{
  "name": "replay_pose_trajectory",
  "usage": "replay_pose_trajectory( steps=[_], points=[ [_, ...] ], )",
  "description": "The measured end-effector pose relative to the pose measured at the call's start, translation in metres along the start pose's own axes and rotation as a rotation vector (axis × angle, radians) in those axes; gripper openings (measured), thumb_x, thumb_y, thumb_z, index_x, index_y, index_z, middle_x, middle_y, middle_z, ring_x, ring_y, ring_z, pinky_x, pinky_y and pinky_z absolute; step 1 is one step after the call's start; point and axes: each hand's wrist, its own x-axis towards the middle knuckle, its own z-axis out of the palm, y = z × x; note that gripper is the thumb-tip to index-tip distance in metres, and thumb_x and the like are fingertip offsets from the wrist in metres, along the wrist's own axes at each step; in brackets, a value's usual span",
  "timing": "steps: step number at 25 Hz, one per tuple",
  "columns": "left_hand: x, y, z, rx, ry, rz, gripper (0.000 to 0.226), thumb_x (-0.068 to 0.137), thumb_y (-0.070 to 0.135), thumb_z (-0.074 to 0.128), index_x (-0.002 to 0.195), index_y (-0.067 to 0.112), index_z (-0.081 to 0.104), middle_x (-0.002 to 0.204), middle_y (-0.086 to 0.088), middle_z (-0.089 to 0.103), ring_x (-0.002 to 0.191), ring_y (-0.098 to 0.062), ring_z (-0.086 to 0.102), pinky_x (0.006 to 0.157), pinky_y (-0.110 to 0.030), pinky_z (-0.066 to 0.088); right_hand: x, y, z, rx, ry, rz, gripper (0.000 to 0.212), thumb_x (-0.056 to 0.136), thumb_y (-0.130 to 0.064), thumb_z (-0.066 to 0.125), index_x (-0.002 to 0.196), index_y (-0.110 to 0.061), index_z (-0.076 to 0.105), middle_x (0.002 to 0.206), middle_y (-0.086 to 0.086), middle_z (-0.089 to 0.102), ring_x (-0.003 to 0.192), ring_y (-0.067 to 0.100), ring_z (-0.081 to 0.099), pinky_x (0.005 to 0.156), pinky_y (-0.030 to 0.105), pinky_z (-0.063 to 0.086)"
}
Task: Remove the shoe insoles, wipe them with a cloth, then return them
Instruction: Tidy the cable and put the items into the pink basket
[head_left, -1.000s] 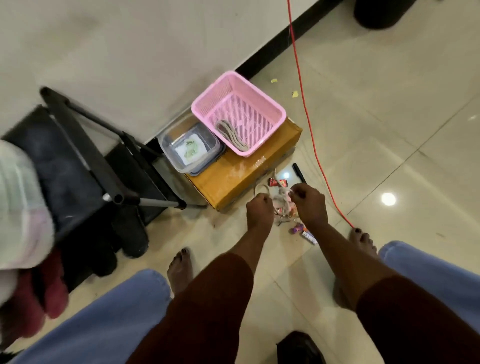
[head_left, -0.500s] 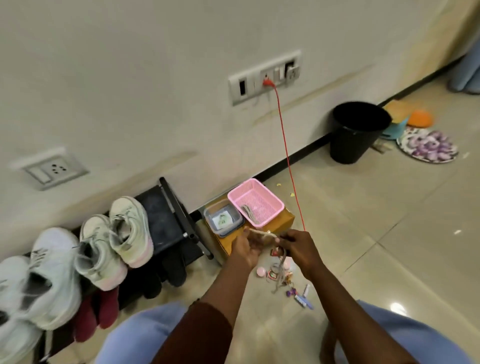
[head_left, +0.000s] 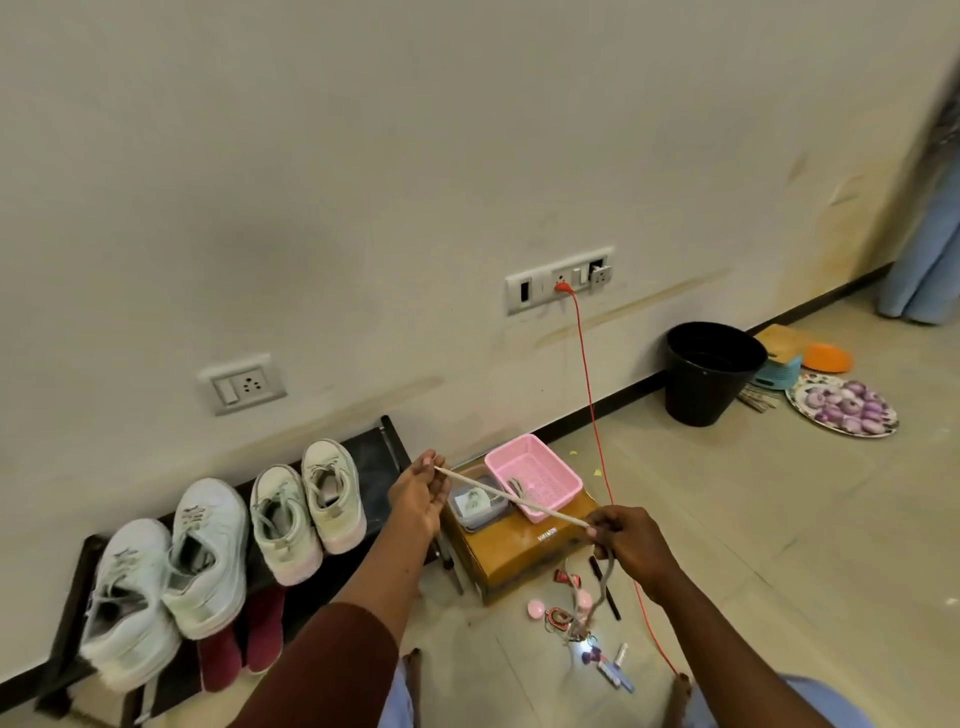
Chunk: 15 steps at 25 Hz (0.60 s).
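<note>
Between my hands, at twelve o'clock from my chest, a pale cord (head_left: 511, 496) runs taut. My left hand (head_left: 418, 499) pinches one end at the fingertips. My right hand (head_left: 631, 545) is curled round the other end, and the slack hangs from it toward small clutter (head_left: 576, 618) on the floor at six o'clock of that hand. So both hands are busy with something that is not the job.

The insoles are out of sight. I take them to be inside the shoes (head_left: 332, 493), which stand in a row on the dark rack (head_left: 371, 457) from nine to eight o'clock of my left hand, toes toward the wall and mouths toward me. The nearest shoe sits just beside my left wrist.

I expect each insole to be light, thin and bendy, probably foam with a fabric face, and perhaps lightly stuck at the toe. The place to take one is the heel edge: two fingers down the mouth, pinch the rim, peel it up and back slowly so it curls and does not tear. The laces look loose enough to give room. The shoe itself will want steadying with my other hand.

I cannot pick out a cloth for certain. The pink basket (head_left: 535, 475) at three o'clock of my left hand holds something too small to tell.
</note>
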Motion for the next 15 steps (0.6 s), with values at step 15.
replay_pose_trajectory(
  steps=[15],
  points=[
    [-0.013, 0.000, -0.059, 0.672, -0.151, 0.274, 0.023, 0.089, 0.002, 0.059, 0.111, 0.000, 0.065, 0.088, -0.010, 0.066, 0.080, -0.016, 0.063, 0.067, -0.013, 0.055, 0.002, 0.014, 0.019, -0.131, 0.065, -0.003, 0.011, 0.083, -0.003, 0.064, 0.091, -0.002, 0.071, 0.059, -0.001, 0.057, 0.054, 0.014, 0.048, 0.058, 0.027, 0.043]
  ],
)
